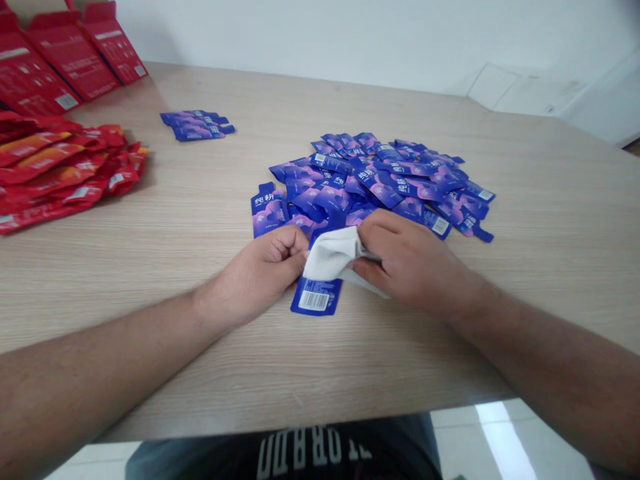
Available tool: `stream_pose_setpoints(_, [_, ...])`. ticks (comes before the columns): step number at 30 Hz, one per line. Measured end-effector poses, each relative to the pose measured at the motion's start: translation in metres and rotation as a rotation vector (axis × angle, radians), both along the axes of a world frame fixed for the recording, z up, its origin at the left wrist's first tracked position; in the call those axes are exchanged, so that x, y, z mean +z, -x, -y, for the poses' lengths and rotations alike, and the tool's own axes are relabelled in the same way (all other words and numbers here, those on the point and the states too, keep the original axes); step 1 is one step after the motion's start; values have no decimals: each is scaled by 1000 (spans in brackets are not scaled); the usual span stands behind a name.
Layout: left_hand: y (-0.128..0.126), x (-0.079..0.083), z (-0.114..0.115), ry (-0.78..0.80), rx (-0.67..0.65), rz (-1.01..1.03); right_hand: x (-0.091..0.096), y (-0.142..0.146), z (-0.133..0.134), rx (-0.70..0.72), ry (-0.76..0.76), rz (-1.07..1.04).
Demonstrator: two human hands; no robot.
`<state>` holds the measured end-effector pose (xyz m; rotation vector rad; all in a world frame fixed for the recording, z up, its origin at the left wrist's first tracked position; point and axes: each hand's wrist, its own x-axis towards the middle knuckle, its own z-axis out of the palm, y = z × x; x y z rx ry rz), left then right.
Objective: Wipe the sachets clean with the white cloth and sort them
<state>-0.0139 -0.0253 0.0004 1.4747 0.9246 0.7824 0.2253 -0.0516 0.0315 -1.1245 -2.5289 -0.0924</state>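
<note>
At the near edge of a pale wood-grain table [150, 373], a person's two bare hands meet over a single blue sachet [317, 298], which lies flat between them with its barcode end toward the wearer. The left hand [267, 270] is curled tight, fingers pinched at the sachet's upper left edge. The right hand [413, 263] grips a folded white cloth [331, 257] laid over the sachet's upper half. Just beyond the knuckles spreads a loose heap of matching blue sachets [385, 177]. Farther back on the left sits a small neat stack of blue sachets [197, 125]. At the left edge lies a pile of red sachets [65, 167], with red cartons [70, 57] behind it near a plain white wall [325, 33]. The cloth hides the sachet's top and the fingertips on it, the red pile and cartons are cut off by the frame, and most print on the packets is too small to read.
</note>
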Motion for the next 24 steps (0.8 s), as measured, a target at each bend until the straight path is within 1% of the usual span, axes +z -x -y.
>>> stream_pose_setpoints(2, [0, 0, 0, -2, 0, -5, 0, 0, 0, -10, 3, -5])
stream_pose_setpoints(6, [-1, 1, 1, 0, 4, 5, 0, 1, 2, 86, 18, 44])
stream_pose_setpoints(7, [-1, 1, 1, 0, 3, 7, 0, 0, 1, 75, 16, 34])
stream_pose_setpoints(10, [0, 1, 0, -7, -11, -12, 0, -1, -1, -19, 7, -21])
stream_pose_setpoints(11, [0, 0, 0, -13, -13, -19, 0, -1, -1, -26, 5, -24])
stream_pose_setpoints(15, [0, 0, -1, -21, -17, -11, 1, 1, 1, 63, 19, 35])
stream_pose_setpoints(16, [0, 0, -1, -20, -15, -8, 1, 1, 1, 63, 21, 36])
stream_pose_setpoints(20, [0, 1, 0, -21, -3, -18, 0, -2, -2, -15, 9, -21])
stream_pose_setpoints(24, [-1, 2, 1, -21, 2, -14, 0, -1, -1, 51, 22, 16])
